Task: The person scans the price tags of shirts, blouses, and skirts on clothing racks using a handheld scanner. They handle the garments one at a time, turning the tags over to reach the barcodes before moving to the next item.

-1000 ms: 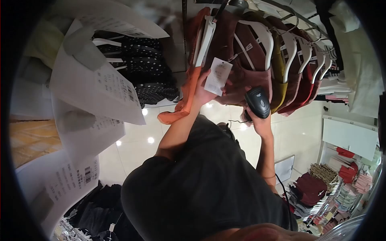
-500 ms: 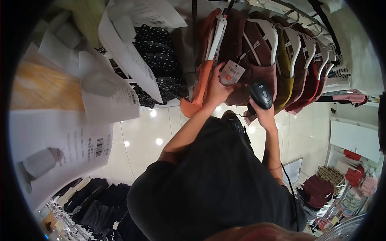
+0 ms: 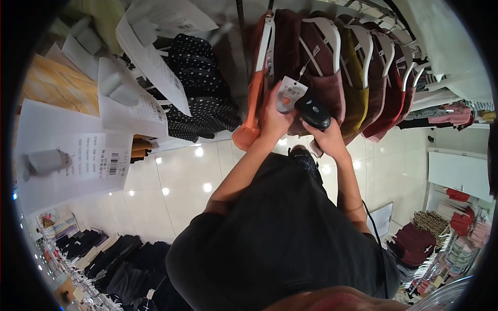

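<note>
Between the fingers of my left hand [image 3: 276, 120] is a price tag [image 3: 291, 93] with printed lines and an orange round sticker. A thin string ties the tag to a mauve garment [image 3: 317, 66] on a white hanger. My right hand [image 3: 330, 139] grips a black barcode scanner [image 3: 314, 112], whose head is close beside the tag. An orange garment [image 3: 252, 111] hangs just left of my left hand. Mustard [image 3: 356, 98] and red [image 3: 392, 111] garments hang further right on the same rack.
Paper sheets with barcodes [image 3: 72, 155] hang close on the left, by black polka-dot clothes [image 3: 199, 88]. Dark folded or hung clothes [image 3: 129, 264] are at the lower left. Racks with maroon clothes [image 3: 415, 243] stand at the lower right, over a shiny tiled floor [image 3: 171, 207].
My right hand has brought the scanner left, close to the tag. The tag has tilted and shifted slightly left in my left hand. The view has shifted a little to the right.
</note>
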The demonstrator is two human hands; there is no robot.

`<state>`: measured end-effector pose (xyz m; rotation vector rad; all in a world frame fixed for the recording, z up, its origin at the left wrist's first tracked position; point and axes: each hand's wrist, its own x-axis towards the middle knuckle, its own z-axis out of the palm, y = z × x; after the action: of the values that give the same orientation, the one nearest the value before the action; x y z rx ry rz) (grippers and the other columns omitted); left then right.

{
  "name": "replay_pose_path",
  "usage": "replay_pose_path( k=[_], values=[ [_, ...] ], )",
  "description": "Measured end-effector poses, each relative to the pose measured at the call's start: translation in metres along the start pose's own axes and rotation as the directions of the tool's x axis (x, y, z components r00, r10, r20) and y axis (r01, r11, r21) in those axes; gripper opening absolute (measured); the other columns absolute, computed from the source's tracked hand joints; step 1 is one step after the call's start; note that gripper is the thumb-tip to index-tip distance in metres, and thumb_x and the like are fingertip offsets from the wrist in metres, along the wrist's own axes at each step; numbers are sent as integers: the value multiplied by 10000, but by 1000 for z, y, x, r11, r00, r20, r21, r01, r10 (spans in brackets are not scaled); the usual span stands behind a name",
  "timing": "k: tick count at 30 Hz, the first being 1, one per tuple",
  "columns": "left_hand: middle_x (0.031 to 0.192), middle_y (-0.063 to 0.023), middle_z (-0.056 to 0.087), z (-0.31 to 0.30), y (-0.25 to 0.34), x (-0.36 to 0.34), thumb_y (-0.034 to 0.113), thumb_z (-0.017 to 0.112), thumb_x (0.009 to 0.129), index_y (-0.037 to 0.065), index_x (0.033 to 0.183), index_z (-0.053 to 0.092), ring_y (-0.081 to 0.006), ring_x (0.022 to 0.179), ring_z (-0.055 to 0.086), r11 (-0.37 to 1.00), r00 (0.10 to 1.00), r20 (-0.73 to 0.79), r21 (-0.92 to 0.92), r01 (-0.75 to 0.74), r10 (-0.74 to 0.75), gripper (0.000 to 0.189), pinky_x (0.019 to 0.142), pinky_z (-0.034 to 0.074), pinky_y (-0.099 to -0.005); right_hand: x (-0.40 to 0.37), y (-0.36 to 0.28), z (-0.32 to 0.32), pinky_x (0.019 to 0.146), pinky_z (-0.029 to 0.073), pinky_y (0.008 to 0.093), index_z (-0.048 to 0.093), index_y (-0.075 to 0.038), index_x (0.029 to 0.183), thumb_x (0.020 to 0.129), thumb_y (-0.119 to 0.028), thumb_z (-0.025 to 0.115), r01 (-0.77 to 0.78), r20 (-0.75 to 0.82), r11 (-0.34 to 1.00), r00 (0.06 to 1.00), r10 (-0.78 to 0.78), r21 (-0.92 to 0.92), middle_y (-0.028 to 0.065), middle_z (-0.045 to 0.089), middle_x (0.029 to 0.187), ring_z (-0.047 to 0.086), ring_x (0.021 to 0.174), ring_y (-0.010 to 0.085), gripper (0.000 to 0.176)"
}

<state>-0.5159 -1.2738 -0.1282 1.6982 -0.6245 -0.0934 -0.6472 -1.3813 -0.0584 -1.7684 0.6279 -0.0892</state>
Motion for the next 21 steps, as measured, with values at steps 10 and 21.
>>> replay_pose_path(
  k=[10, 21],
  values=[
    [1379, -160, 509, 12, -15, -19, 230, 442, 1005, 73, 1418, 445, -273, 1149, 575, 995, 955, 280, 60, 84, -98, 441, 916, 486, -333, -45, 15, -71, 762, 500, 281, 612, 8, 1095, 838, -80, 735, 117, 180, 946, 968, -177, 302, 57, 677, 934, 598, 825, 105, 299],
    [1266, -93, 541, 85, -68, -78, 375, 470, 1000, 107, 1386, 413, -221, 1179, 527, 625, 792, 194, -519, 583, -579, 473, 982, 424, -322, -160, 69, -232, 714, 532, 330, 563, -1, 1158, 877, -66, 668, 262, -70, 823, 962, -263, 505, 105, 660, 909, 631, 794, 181, 307]
  ],
)
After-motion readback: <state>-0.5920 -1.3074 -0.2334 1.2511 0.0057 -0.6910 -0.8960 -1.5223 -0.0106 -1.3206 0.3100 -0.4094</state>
